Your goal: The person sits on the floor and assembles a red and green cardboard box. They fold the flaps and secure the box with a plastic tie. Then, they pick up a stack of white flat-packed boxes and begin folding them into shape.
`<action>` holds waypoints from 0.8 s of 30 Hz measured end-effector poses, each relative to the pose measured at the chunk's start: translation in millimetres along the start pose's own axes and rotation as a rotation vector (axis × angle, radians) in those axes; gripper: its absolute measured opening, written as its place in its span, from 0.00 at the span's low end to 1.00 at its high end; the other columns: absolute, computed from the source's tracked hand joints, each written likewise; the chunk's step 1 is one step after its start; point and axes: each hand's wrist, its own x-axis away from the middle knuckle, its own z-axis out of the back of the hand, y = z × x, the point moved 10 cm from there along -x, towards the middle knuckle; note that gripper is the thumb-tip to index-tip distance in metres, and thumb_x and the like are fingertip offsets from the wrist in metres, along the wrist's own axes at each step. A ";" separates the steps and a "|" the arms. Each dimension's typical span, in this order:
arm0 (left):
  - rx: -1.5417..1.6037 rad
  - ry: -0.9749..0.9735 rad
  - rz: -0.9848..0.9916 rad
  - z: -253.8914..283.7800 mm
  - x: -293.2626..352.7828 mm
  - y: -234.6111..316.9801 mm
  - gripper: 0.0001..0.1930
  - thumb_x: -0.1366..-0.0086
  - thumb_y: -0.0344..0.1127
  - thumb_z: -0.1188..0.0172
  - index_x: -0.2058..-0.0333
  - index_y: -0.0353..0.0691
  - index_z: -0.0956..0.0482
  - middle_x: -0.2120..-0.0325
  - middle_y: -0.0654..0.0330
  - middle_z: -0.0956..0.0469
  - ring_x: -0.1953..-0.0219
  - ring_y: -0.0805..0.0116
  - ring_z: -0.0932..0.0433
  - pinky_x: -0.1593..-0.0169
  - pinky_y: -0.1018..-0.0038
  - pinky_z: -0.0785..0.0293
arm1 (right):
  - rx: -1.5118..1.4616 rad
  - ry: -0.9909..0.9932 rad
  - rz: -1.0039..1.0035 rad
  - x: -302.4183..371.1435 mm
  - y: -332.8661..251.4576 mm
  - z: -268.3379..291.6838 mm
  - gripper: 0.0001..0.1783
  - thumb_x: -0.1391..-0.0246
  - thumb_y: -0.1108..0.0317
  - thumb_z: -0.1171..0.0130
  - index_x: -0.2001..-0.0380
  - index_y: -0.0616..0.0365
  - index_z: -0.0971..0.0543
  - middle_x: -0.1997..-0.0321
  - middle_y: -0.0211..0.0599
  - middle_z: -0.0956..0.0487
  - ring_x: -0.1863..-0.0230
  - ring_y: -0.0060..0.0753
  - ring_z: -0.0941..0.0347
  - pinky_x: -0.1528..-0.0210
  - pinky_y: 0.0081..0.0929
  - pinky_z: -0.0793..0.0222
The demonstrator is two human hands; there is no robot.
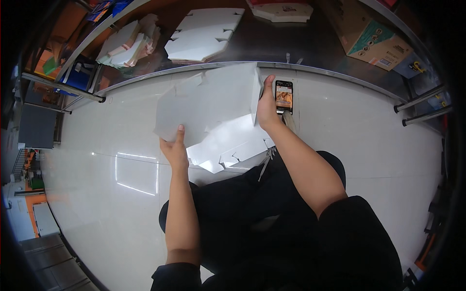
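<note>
A white cardboard box blank, with notches cut in its edges, is held up in front of me. My left hand grips its lower left corner, thumb on top and fingers hidden beneath. At the right edge my right hand holds a narrow flap that stands bent up, the thumb pointing away from me; its other fingers are mostly hidden. Below the held piece, near my crossed legs, lies another white notched blank, partly covered and shining with reflected light.
A lit phone lies on the glossy tiled floor beside my right hand. Ahead, a low metal shelf bears a stack of white blanks, a messy pile of cut cardboard and a brown carton. Shelf legs jut out at right.
</note>
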 end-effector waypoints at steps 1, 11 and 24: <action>-0.007 -0.005 0.034 -2.2 -2.6 -12.5 0.22 0.38 0.34 0.27 0.49 0.30 0.22 0.52 0.55 0.19 0.51 0.65 0.22 0.44 0.70 0.29 | 0.033 -0.052 -0.006 -6.0 9.9 -0.6 0.50 0.32 0.27 0.77 0.39 0.62 0.28 0.41 0.41 0.24 0.39 0.33 0.32 0.33 0.29 0.43; 0.019 -0.106 0.193 -5.5 -8.2 -55.2 0.18 0.49 0.26 0.32 0.57 0.32 0.20 0.58 0.58 0.21 0.52 0.64 0.24 0.44 0.67 0.31 | 0.275 -0.034 0.180 -21.6 26.8 3.3 0.36 0.26 0.45 0.70 0.53 0.68 0.23 0.53 0.45 0.20 0.48 0.39 0.28 0.39 0.31 0.39; -0.156 -0.196 0.202 -3.8 7.9 48.5 0.19 0.53 0.26 0.32 0.60 0.24 0.19 0.66 0.52 0.18 0.65 0.61 0.19 0.59 0.66 0.23 | -0.133 -0.462 -0.510 38.1 -42.5 -28.5 0.27 0.33 0.49 0.48 0.45 0.61 0.22 0.45 0.41 0.21 0.47 0.31 0.27 0.39 0.31 0.34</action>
